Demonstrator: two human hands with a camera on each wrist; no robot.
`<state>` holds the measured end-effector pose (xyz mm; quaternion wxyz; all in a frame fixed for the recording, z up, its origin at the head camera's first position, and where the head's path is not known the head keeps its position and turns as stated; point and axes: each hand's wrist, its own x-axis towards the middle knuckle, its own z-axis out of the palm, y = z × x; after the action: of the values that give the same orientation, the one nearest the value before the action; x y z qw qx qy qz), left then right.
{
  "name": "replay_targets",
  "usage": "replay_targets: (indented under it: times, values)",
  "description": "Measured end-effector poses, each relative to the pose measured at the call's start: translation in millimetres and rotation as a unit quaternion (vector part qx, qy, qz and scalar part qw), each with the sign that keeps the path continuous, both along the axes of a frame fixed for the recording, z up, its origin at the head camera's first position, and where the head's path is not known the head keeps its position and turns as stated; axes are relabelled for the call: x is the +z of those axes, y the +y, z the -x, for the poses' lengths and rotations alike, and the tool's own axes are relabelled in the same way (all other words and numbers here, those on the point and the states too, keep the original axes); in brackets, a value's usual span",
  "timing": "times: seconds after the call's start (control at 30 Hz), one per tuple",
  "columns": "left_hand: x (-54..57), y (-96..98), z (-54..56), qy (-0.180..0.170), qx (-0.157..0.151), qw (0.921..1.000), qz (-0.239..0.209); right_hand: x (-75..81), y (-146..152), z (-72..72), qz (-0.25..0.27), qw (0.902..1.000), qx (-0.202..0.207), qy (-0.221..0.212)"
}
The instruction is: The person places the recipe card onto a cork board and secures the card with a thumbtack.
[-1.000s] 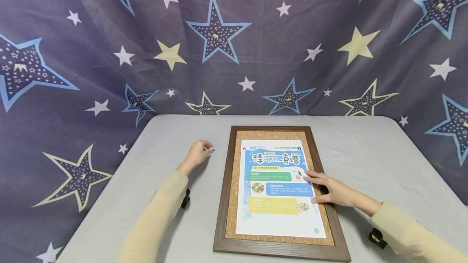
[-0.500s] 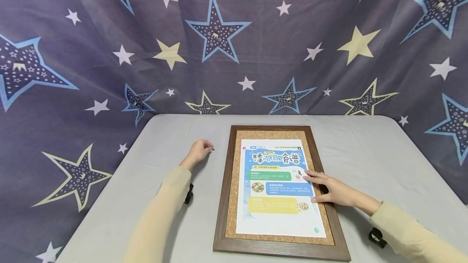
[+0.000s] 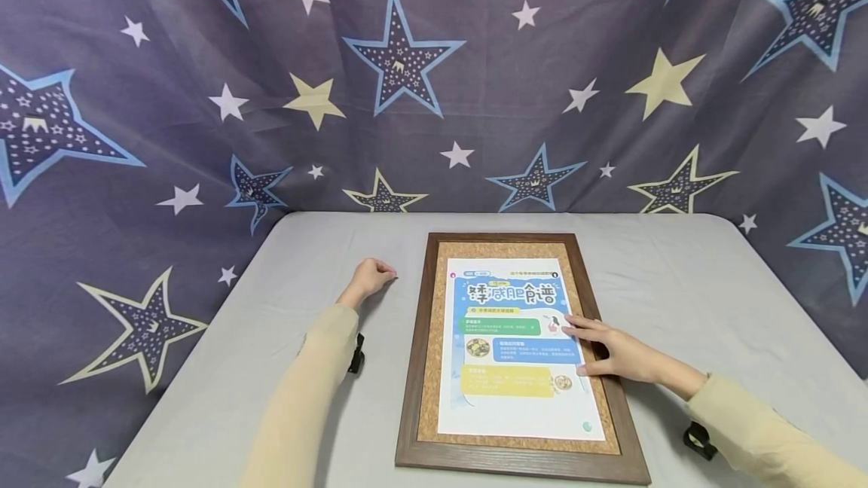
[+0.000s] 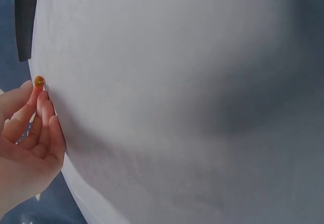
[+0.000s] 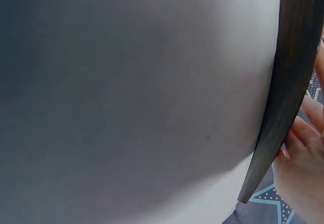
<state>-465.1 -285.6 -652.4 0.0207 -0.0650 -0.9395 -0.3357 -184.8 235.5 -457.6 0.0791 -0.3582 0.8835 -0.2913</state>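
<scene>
My left hand (image 3: 372,279) is over the grey tabletop, just left of the framed cork board (image 3: 532,251). Between its thumb and fingertips it pinches a thumbtack with an orange-yellow head (image 4: 39,82), clearest in the left wrist view. On the cork lies a printed poster (image 3: 515,416) with blue, green and yellow panels. Coloured tack heads show at its upper left (image 3: 453,275), upper right (image 3: 554,275) and lower right (image 3: 587,426). My right hand (image 3: 620,352) rests across the board's right side, fingertips touching the poster's right edge, fingers extended.
The board's brown wooden frame (image 3: 522,463) lies flat on the grey cloth-covered table (image 3: 339,428). A dark curtain with stars (image 3: 468,81) hangs behind and at the sides. Black straps sit at both wrists.
My left forearm has shifted slightly right, and the fingers have turned, so the tack is harder to see from the head. The right hand and board stay put.
</scene>
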Motion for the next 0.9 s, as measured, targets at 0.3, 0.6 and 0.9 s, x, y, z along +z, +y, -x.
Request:
replay_targets:
  times: [0.3,0.6,0.9]
  values:
    - [-52.5,-16.9,42.9,-0.013,0.014,0.9998,-0.008,-1.2,0.2,0.7,0.0,1.0,0.0,0.01]
    - [-78.5,-25.9,64.0,-0.021,0.01,0.9995,-0.02,-1.2,0.4,0.7,0.001,0.9999,0.001,0.01]
    - [37.9,17.8,-28.0,-0.039,-0.017,0.9976,-0.055,-0.7,0.6,0.5,0.0,0.9999,0.001,0.013]
